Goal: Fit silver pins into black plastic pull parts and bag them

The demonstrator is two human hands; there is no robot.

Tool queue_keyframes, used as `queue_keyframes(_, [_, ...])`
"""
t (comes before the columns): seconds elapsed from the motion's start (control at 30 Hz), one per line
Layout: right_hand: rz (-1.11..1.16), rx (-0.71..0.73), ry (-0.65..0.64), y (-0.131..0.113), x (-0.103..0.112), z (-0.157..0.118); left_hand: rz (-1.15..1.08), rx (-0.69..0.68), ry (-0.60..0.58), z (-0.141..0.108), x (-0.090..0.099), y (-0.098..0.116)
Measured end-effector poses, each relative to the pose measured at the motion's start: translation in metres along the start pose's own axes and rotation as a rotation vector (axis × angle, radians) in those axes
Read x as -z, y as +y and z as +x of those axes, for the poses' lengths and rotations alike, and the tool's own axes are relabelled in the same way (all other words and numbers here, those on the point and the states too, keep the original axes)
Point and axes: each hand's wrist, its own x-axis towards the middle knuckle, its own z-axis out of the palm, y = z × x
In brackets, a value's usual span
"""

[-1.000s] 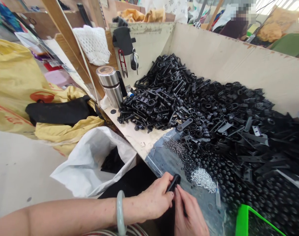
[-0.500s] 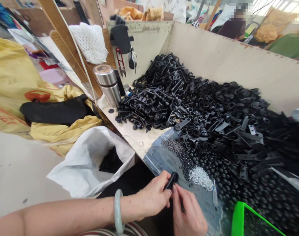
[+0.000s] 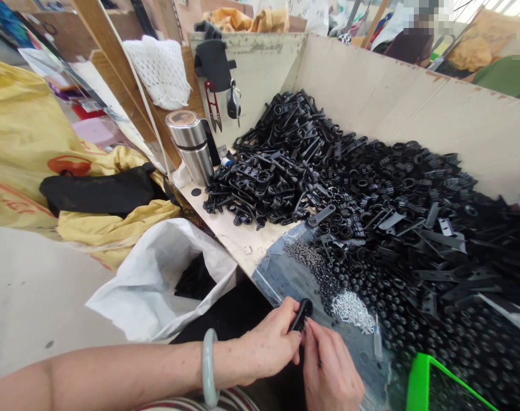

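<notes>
My left hand (image 3: 273,344), with a pale green bangle (image 3: 209,368) on its wrist, is closed round a black plastic part (image 3: 301,315) that has a rounded end pointing away from me. My right hand (image 3: 333,365) is closed in a pinch against the near side of that part; whatever its fingertips hold is too small and hidden to make out. Just beyond the hands lie a heap of small silver pins (image 3: 353,311), many tiny dark pieces (image 3: 309,257) and a slim clear-handled tool (image 3: 377,338).
Black plastic parts (image 3: 268,182) are heaped in the walled bin, with black balls (image 3: 452,337) at right. A green-rimmed container (image 3: 419,382) stands near right. A steel flask (image 3: 192,147), red snips (image 3: 213,105) and an open white sack (image 3: 157,279) are at left. People sit beyond the wall.
The view has shifted slightly, so the scene sits a little further right. Both hands stay together at the black part, with the right fingertips still against it.
</notes>
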Motion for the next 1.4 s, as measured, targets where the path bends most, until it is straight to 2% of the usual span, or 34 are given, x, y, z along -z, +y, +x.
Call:
queue_keyframes(0.2, [0.011,0.016,0.017,0.003,-0.002,0.001,0.069,-0.026,-0.013,0.0,0.002,-0.001])
queue_keyframes(0.3, [-0.004,0.051,-0.039,0.007,0.0,0.002,0.149,-0.002,-0.009,-0.001,0.004,0.002])
queue_keyframes(0.47, [-0.111,0.176,-0.125,0.008,0.007,0.015,0.196,-0.047,-0.026,0.002,0.007,0.002])
queue_keyframes(0.6, [-0.269,0.223,-0.221,-0.003,0.013,0.028,0.129,-0.039,-0.066,0.004,0.008,0.006])
queue_keyframes(0.7, [-0.353,0.226,-0.239,-0.012,0.014,0.03,0.017,-0.025,-0.108,0.007,0.011,0.011])
queue_keyframes(0.87, [-0.447,0.278,-0.287,-0.018,0.011,0.011,-0.138,0.009,-0.207,0.013,0.018,0.012])
queue_keyframes(0.97, [-0.444,0.307,-0.346,-0.018,0.01,0.0,-0.146,-0.003,-0.209,0.014,0.019,0.01])
queue_keyframes(1.07, [-0.314,0.193,-0.369,-0.013,0.016,0.002,-0.158,-0.024,-0.179,0.012,0.017,0.013])
queue_keyframes(1.13, [-0.055,0.066,-0.404,-0.003,0.026,0.008,-0.193,-0.015,-0.175,0.01,0.017,0.017])
queue_keyframes(1.2, [0.201,-0.131,-0.416,0.01,0.039,0.014,-0.226,0.021,-0.173,0.009,0.018,0.024])
queue_keyframes(1.3, [0.362,-0.458,-0.271,0.027,0.056,0.015,-0.217,0.068,-0.148,0.008,0.02,0.034])
queue_keyframes(1.4, [0.452,-0.626,-0.129,0.036,0.063,0.011,-0.158,0.039,-0.117,0.008,0.02,0.039])
